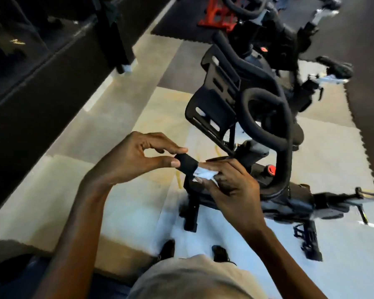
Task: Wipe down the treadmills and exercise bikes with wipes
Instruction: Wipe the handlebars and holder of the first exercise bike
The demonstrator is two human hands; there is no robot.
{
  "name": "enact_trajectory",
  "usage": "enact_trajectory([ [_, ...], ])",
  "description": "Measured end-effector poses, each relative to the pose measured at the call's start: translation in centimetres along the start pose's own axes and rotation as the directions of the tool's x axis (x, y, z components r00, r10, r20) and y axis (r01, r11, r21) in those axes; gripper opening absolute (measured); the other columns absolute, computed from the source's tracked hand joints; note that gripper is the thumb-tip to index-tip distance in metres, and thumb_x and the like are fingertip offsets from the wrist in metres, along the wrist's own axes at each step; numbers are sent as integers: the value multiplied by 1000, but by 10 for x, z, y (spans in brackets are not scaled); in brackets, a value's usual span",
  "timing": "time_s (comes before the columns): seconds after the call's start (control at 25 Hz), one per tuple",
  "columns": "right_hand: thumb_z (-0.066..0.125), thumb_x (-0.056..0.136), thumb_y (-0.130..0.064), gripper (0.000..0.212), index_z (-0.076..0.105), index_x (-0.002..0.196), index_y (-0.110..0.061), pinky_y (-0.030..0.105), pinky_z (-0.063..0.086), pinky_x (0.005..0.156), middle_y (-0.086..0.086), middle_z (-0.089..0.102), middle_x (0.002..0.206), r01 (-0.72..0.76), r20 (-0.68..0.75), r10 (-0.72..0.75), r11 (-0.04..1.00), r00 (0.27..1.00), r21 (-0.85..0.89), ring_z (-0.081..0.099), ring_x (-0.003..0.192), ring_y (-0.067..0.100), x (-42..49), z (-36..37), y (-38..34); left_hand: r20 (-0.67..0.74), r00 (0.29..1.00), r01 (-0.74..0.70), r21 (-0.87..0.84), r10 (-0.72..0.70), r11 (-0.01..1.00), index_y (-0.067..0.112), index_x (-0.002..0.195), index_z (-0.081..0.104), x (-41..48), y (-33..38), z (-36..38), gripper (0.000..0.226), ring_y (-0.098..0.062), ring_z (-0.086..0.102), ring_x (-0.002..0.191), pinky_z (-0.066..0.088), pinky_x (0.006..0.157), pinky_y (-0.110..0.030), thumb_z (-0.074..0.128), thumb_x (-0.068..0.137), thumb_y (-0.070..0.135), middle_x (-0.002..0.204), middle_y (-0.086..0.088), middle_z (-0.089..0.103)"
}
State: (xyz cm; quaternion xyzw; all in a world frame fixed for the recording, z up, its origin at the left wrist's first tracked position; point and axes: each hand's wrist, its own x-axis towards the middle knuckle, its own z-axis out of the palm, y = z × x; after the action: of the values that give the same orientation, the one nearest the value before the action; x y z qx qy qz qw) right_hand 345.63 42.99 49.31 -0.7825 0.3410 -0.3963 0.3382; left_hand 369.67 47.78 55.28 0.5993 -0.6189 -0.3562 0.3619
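Head view, looking down on one person's two bare hands at work on a black exercise bike (266, 117). The left hand (134, 156) pinches the tip of one black foam-covered handlebar end (187, 164), with its thumb below and forefinger above clamped on the foam and the other fingers (158, 145) arched over them. The right hand (231, 190) has its fingers curled round one white crumpled wipe (204, 174) and presses it against the same bar, just beside the left fingertips. Beyond both sets of fingers rises the bike's black slotted device holder (214, 93), and past the right fingers sits one round red knob (271, 169). One black pedal (309, 238) lies well to the outer side of the right forearm. A second black bike (268, 29) stands far beyond the fingers and bears a second red knob (263, 49). Two black shoes (166, 249) show below the wrists on a floor of beige and grey carpet tiles (117, 126).
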Motion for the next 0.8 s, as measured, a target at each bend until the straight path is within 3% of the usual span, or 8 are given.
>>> enact_trajectory([
  [0.16,75,87,-28,22,75,108,-22,18,52,81,-10,67,105,-165,-143,148,979,979,-116,67,95,1,-18,0,-5,10,991,-133,-78,134,988,35,111,74,6,-19,2,32,-12,66,100,51,85,-23,82,81,30,103,11,73],
  [0.28,73,92,-22,23,73,114,-18,27,56,84,-7,65,111,-206,-261,177,975,949,-88,66,103,8,-30,27,-18,-38,960,-275,36,276,961,25,119,71,0,-29,8,31,-12,64,109,49,90,-21,72,89,28,113,12,70],
  [0.44,76,90,-14,27,72,117,-14,20,52,85,-4,65,115,-200,-326,139,966,935,-161,64,105,7,-44,38,-16,-84,860,-453,329,503,829,5,129,64,-8,-34,39,35,-14,58,124,44,105,-25,66,94,11,128,-6,63],
  [0.68,74,93,-22,21,73,113,-15,13,47,79,-4,65,103,-316,-391,232,935,891,-164,63,94,5,-33,29,-13,-93,789,-540,370,608,756,0,125,64,0,-46,43,31,-20,58,120,46,103,-30,63,96,10,124,-12,64],
  [0.8,70,94,-23,23,71,113,-12,7,42,76,-2,61,103,-284,-370,206,944,906,-171,57,90,4,-31,44,-31,-76,776,-559,377,626,739,-2,119,67,3,-44,40,26,-22,59,114,44,100,-26,60,97,11,119,-13,66],
])
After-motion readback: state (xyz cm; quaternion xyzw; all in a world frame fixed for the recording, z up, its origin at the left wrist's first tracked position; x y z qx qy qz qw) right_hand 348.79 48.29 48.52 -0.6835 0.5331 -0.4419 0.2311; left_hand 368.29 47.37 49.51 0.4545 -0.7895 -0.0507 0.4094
